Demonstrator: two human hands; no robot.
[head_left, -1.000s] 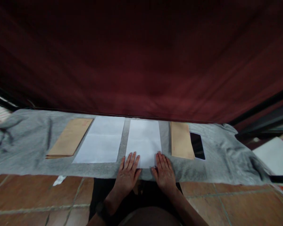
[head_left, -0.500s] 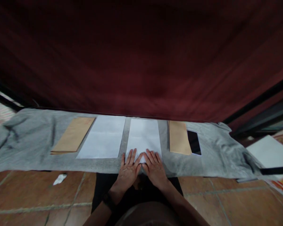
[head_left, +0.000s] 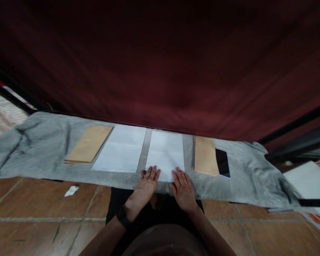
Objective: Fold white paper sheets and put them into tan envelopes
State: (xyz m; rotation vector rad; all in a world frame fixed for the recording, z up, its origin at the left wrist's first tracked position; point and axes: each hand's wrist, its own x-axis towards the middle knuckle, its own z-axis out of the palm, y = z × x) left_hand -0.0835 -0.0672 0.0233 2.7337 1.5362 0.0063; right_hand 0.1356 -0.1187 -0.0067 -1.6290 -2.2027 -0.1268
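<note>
Straight in front of me lies a white sheet of paper [head_left: 165,153] with faint crease lines. My left hand [head_left: 147,181] rests flat on its near left corner, fingers stretched out. At the near right corner my right hand [head_left: 183,186] lies flat, its fingers slightly spread. Left of this sheet is a wider white sheet [head_left: 121,149], untouched. Beyond it sits a small stack of brown envelopes [head_left: 89,144]. More brown envelopes [head_left: 206,156] lie to the right of my right hand, with a dark-screened phone [head_left: 222,163] beside them.
Grey cloth [head_left: 245,174] covers the long narrow surface. A dark red curtain [head_left: 160,71] hangs along its far edge. Crumpled white tissue [head_left: 72,191] lies on the tiled floor [head_left: 42,202]. At the far right is a white board [head_left: 308,179].
My hands have moved apart from the middle of the sheet's near edge towards its two near corners. The view has tilted slightly.
</note>
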